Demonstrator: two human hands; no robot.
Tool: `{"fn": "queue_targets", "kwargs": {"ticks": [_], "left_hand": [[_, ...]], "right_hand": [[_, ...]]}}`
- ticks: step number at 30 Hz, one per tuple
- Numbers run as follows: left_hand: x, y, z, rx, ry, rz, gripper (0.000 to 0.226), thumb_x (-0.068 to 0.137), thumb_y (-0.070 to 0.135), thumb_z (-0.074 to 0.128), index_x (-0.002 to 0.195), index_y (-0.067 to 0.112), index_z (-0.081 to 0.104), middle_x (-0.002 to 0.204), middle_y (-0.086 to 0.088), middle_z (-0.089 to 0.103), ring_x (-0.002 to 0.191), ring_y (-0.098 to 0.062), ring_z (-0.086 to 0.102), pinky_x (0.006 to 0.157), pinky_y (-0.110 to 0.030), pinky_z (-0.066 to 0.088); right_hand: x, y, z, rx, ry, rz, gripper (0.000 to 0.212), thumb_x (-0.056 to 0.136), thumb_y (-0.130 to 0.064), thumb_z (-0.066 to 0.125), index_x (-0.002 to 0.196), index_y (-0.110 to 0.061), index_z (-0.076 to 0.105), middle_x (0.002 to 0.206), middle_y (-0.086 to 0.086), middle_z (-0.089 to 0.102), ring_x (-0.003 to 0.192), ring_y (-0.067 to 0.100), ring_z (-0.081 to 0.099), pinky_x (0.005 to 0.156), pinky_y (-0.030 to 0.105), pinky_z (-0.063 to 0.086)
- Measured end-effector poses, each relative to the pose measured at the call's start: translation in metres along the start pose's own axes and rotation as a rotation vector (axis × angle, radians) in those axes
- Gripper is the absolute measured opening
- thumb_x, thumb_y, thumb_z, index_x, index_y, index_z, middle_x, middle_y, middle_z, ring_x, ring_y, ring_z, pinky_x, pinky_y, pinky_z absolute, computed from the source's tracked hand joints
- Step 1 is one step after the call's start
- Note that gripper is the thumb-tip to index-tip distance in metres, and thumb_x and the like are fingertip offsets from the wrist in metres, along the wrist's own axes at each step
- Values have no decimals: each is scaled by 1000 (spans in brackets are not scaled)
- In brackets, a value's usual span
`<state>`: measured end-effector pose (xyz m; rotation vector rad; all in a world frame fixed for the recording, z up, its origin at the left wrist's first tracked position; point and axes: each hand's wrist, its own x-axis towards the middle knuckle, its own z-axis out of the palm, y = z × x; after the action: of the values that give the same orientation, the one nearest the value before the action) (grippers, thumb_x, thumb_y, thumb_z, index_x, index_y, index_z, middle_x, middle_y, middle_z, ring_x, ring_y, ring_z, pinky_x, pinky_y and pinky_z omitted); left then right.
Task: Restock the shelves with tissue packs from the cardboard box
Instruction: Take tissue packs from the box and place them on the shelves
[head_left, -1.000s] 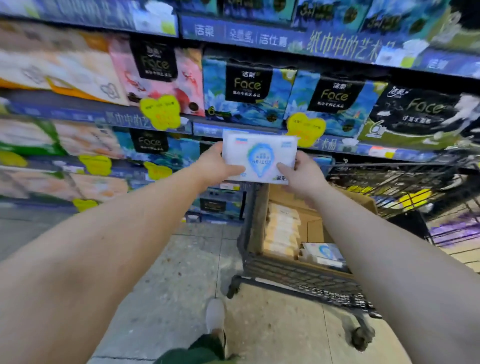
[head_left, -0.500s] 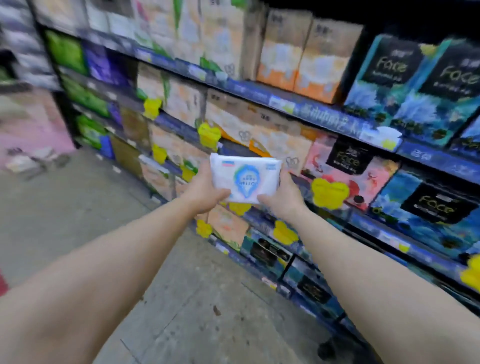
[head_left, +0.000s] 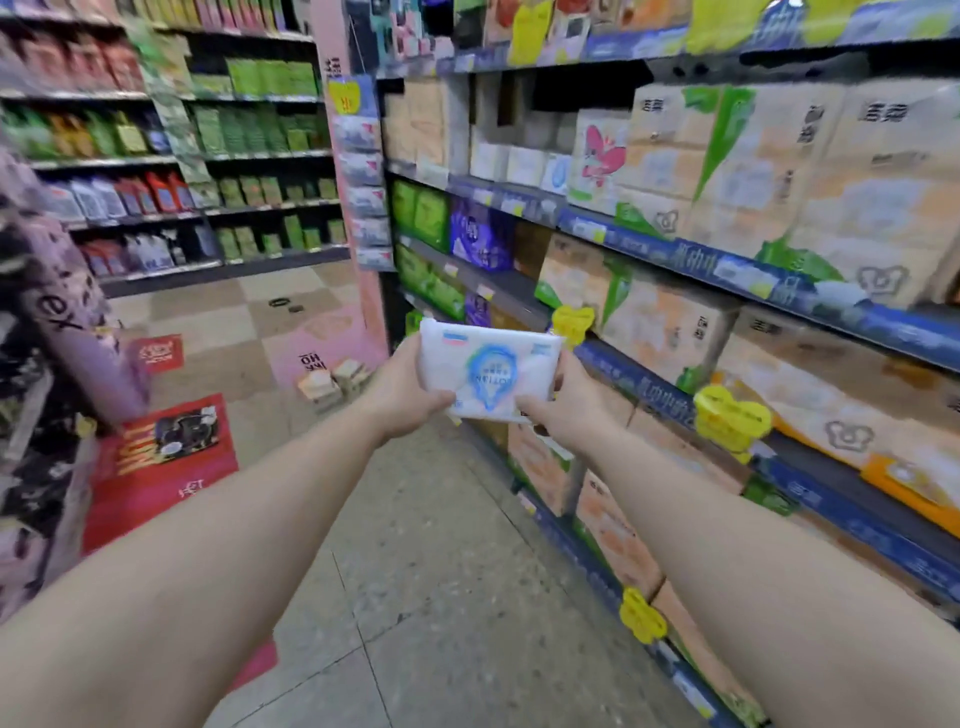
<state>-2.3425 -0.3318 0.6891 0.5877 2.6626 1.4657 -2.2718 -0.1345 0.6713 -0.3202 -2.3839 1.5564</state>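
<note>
I've got both hands, left hand (head_left: 402, 392) and right hand (head_left: 569, 402), gripping one tissue pack (head_left: 488, 376) beside the shelves (head_left: 670, 260), not yet placed, so stocking remains.

A soft white plastic tissue pack (head_left: 488, 374) with a blue picture on its front is up in the air, near the middle. It is tilted a little. Shelves (head_left: 675, 260) full of tissue packs run along the right.

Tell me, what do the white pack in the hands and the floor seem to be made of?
The white tissue pack, held by the left hand and right hand, looks like thin glossy plastic film: it creases and shines. The floor looks like speckled stone or terrazzo tiles, with visible joints.
</note>
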Motion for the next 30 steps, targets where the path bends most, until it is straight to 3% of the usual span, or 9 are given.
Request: {"fn": "queue_targets", "kwargs": {"ticks": [1,5,11,14,16,19,23,26,30], "left_hand": [[19,-9,-8,-7,-3,-14,75,79,4,72,142,18,33,123,-1,58,106,-15,57,81,-14,47],[106,-46,-27,-32,22,-48,79,72,14,74,139,27,34,125,-2,60,108,-21,62,93,-40,52],[249,-72,-48,-141,151,-69,81,82,0,69,147,19,25,124,1,55,108,-17,57,95,-34,49],[312,-90,-71,-145,233,-84,71,83,0,67,142,17,31,119,-1,55,91,-16,58,75,-32,50],[347,-108,-87,-128,249,-109,73,84,3,67,144,19,29,117,1,55,89,-16,57,77,-36,51],[408,-135,-110,-118,246,-107,72,82,2,68,142,18,31,122,2,54,103,-14,55,86,-29,48],[503,-167,-129,-112,187,-49,65,77,2,70,132,15,39,122,-3,59,104,-18,60,88,-36,53],[576,-187,-143,-93,117,-6,72,67,15,72,131,18,40,121,-3,60,106,-20,61,91,-42,53],[667,-189,-158,-22,29,79,68,75,7,75,134,16,41,120,0,58,107,-19,59,89,-31,48]], "right_hand": [[23,-1,12,-8,-20,-17,62,80,-12,71,133,-27,42,105,-10,60,101,22,64,82,43,57],[119,5,48,-54,-30,-89,70,80,-15,71,141,-26,38,124,-4,62,109,17,60,93,44,52],[290,-14,85,-127,-95,-130,84,84,-22,71,152,-25,22,133,-7,54,118,13,55,95,33,48],[361,-29,114,-128,-123,-178,73,83,-17,71,144,-28,33,126,-7,59,109,12,58,87,28,47],[403,-30,139,-128,-142,-189,68,80,-16,72,137,-31,40,123,-6,61,108,13,60,91,33,50],[464,-30,173,-133,-127,-189,68,78,-19,74,136,-27,41,123,-6,62,110,15,60,95,38,50],[541,-31,205,-136,-40,-176,75,80,-15,73,144,-23,36,122,-8,62,105,11,60,86,26,48],[595,-30,225,-121,45,-120,78,80,-14,74,146,-20,33,126,-7,62,108,8,59,85,18,42],[649,-47,231,-109,142,-52,70,83,-16,72,142,-22,36,125,-9,59,105,6,55,80,17,40]]}}
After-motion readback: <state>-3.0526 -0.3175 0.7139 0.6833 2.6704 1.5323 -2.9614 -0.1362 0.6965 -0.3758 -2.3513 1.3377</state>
